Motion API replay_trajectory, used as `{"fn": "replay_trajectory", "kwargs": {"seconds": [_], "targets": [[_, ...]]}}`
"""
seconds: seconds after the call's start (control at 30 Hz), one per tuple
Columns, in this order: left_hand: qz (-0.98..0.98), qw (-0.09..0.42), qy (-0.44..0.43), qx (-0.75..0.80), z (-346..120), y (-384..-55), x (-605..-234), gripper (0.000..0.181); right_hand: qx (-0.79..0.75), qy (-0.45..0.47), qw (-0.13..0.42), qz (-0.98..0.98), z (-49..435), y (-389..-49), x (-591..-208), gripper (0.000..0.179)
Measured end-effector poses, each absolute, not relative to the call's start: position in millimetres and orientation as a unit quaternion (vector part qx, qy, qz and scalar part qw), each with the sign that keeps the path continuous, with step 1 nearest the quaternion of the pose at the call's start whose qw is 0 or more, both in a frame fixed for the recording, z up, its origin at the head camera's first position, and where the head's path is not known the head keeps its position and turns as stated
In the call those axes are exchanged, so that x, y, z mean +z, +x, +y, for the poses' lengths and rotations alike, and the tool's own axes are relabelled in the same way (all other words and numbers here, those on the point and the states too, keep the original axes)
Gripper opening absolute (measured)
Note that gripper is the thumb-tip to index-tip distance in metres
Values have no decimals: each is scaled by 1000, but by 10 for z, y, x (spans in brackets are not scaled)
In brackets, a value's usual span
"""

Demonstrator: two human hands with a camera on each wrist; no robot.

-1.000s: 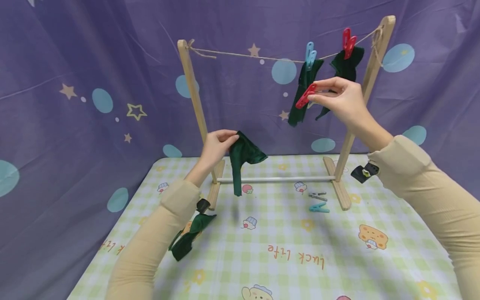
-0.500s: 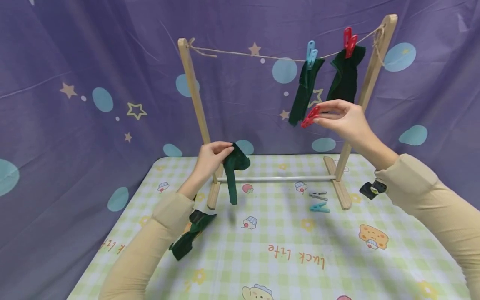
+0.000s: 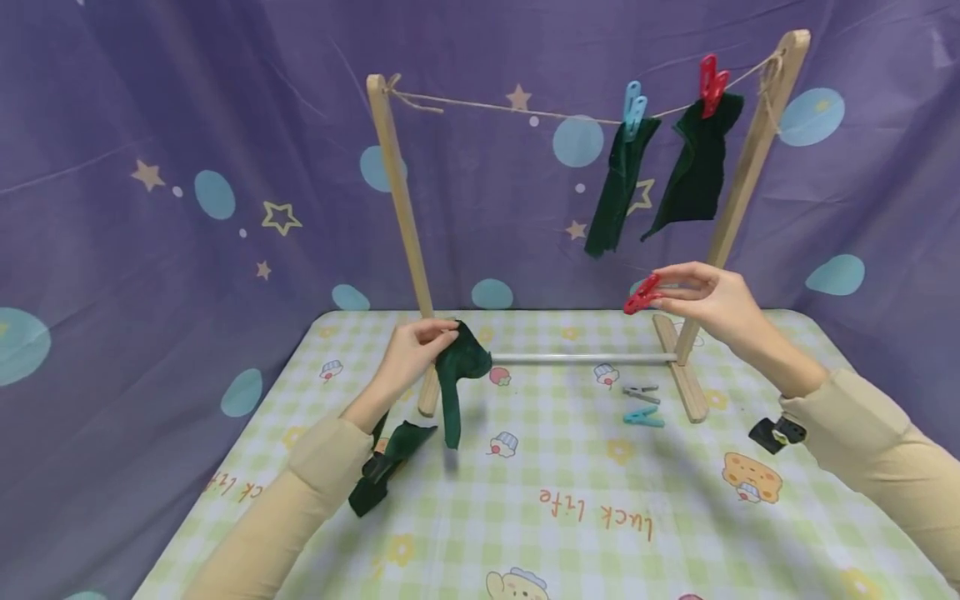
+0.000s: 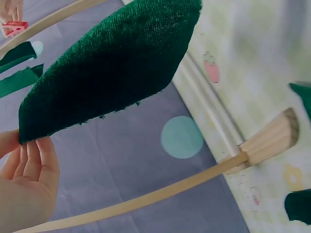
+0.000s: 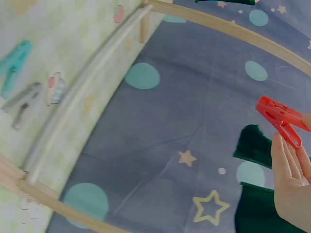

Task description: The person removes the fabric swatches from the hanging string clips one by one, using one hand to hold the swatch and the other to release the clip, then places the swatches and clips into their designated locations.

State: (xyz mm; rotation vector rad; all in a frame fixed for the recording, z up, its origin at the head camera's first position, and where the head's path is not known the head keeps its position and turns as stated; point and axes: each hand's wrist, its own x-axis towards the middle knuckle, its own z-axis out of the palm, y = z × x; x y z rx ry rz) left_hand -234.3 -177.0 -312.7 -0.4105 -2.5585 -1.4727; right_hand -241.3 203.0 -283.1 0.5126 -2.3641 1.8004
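A dark green velvety cloth (image 3: 461,358) hangs from my left hand (image 3: 411,354), pinched at its upper edge between thumb and fingers, a little above the table near the rack's left foot. The left wrist view shows the same cloth (image 4: 116,73) spread out above the fingertips. My right hand (image 3: 712,300) pinches a red clothespin (image 3: 642,295) in front of the rack's right post, below the hung cloths. In the right wrist view the red clothespin (image 5: 281,116) sits at the fingertips. On the string (image 3: 517,108), a blue clothespin (image 3: 633,112) and another red clothespin (image 3: 712,87) each hold a green cloth.
The wooden rack (image 3: 401,200) stands at the table's back, joined low by a white rod (image 3: 581,359). A grey clothespin (image 3: 641,393) and a teal clothespin (image 3: 643,417) lie near its right foot. More green cloth (image 3: 371,492) lies by my left forearm. A patterned curtain hangs behind.
Both hands have come down: the left lowers the green cloth and shifts left, while the right moves down and slightly right with the red clothespin, away from the hung cloths.
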Motion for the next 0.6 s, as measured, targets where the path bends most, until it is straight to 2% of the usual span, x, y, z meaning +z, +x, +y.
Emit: {"fn": "replay_trajectory", "kwargs": {"seconds": [0.27,0.43,0.6], "targets": [[-865,62,-151,-475,-1839,-2231,-3286,25,563,177,16,-807,2130,-2379,-3121,33],[-871,47,-143,-468,-1868,-2164,-3349,26,582,188,-3,-791,2179,-2362,-3280,29],[-876,28,-136,-463,-1912,-2098,-3405,26,581,193,-11,-791,2191,-2338,-3399,33]]}}
